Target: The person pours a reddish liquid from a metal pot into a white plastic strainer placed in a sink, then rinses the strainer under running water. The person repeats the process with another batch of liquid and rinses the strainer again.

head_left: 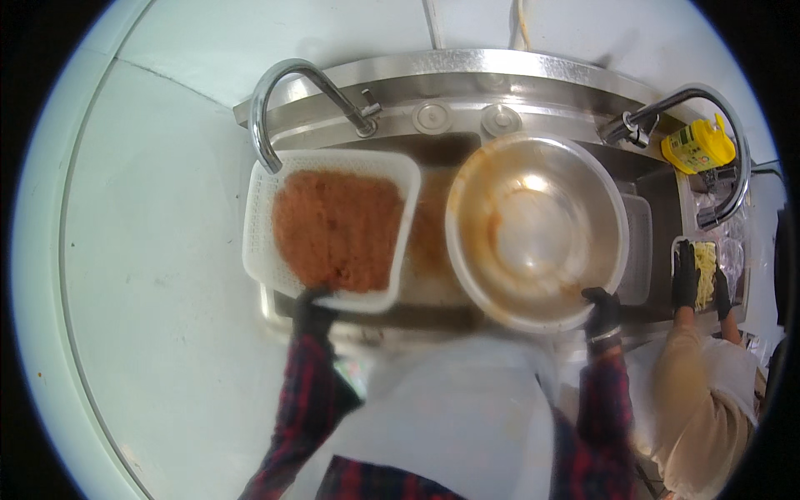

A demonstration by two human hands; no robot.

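Observation:
My left hand [314, 310], in a black glove, grips the near rim of a white perforated plastic basket [407, 219]. Reddish-brown minced food [340, 231], perhaps ground meat, covers most of the basket's bottom. At the right, my right hand [602, 310], also gloved in black, holds the near right rim of a large round stainless-steel bowl [537, 231]. The bowl tilts over the sink, and orange-brown residue streaks its inside. My fingers beneath both rims are partly hidden.
Beneath lies a steel sink [431, 269] holding brownish liquid. Chrome faucets arch at left [300, 65] and right [740, 144]. A yellow bottle [697, 147] stands at the back right. Beside me a co-worker's gloved hands [685, 275] hold a container of pale shreds [705, 269].

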